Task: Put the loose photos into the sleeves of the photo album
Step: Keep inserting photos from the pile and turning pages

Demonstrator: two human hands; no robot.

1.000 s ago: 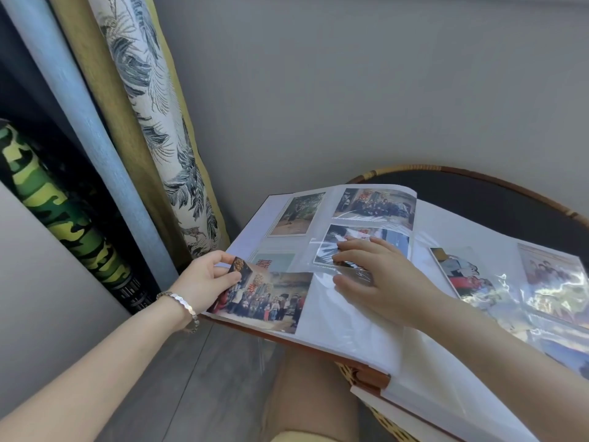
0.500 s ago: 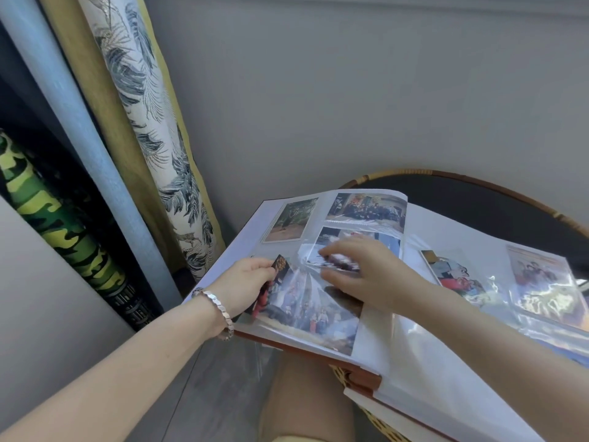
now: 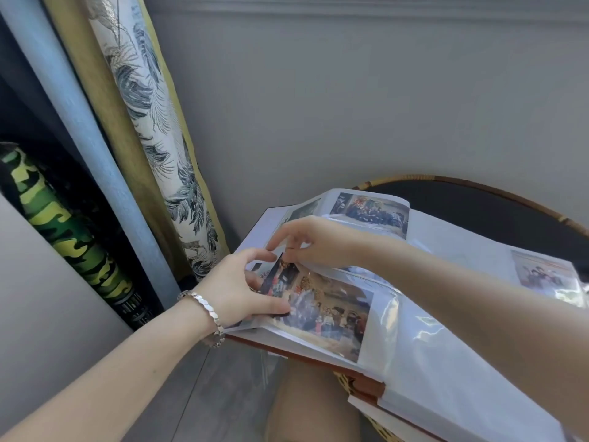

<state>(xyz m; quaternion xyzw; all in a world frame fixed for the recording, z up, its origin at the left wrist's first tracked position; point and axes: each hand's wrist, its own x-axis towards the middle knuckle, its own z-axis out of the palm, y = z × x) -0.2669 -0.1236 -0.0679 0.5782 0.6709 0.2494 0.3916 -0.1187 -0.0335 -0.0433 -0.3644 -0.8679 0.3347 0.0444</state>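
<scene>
Here, in the head view, the left hand (image 3: 236,291) is pinching the group photo (image 3: 325,311) by its outer end, thumb on top, sliding it into the lower sleeve (image 3: 379,317) of the open album (image 3: 424,371). The right hand (image 3: 314,242) is hovering at the sleeve mouth, fingers loosely bent, hold unclear. Seating the last corner is probably coming next.
</scene>
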